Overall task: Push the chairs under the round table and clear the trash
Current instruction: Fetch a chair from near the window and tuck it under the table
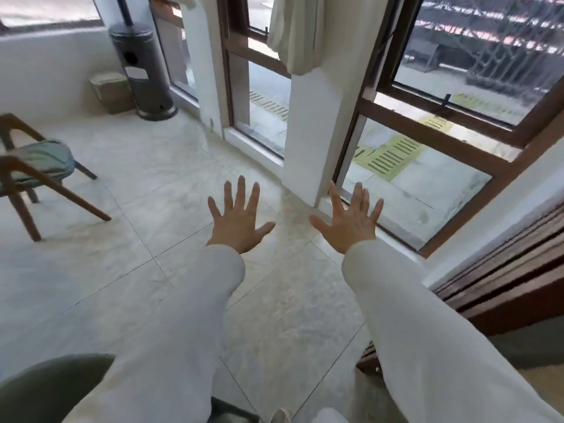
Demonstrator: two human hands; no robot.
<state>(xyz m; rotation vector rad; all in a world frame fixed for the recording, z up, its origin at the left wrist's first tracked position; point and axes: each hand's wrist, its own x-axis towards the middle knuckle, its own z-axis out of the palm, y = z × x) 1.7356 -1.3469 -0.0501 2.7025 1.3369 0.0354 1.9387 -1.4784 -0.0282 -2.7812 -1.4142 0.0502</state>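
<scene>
Over the floor: left hand (236, 222) and right hand (351, 221) spread flat, holding nothing.
Chair (39, 169): floor's left side, well apart from both hands, untouched.
Round table, trash: out of view.
Progress: likely near start.

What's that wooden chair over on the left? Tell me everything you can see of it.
The chair has a dark brown frame that looks like wood, with slanted legs, and a pale green padded seat. It stands upright on the pale tiled floor at the left of the view, partly cut off by the picture's edge. Nobody touches it; only its legs meet the floor.
</scene>
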